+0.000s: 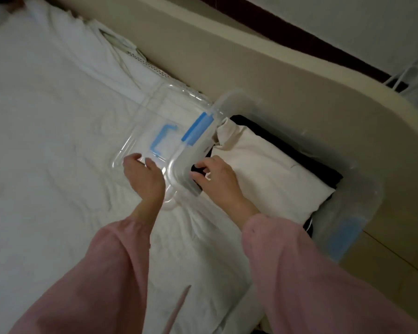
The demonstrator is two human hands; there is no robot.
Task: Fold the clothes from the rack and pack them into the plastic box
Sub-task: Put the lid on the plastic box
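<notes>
The clear plastic box [362, 189] is set at the edge of the bed [46, 141], against the beige bed frame [299, 80]. A folded cream garment [270, 174] is packed inside, laid on top of dark clothes [323, 169]. The clear lid [155, 112] is laid flat on the sheet, just beside the box. The left hand [143, 174] is placed on the lid's near edge; whether it is gripped cannot be told. The dark clothes are pinched by the curled fingers of the right hand [217, 177] at the box's near corner
</notes>
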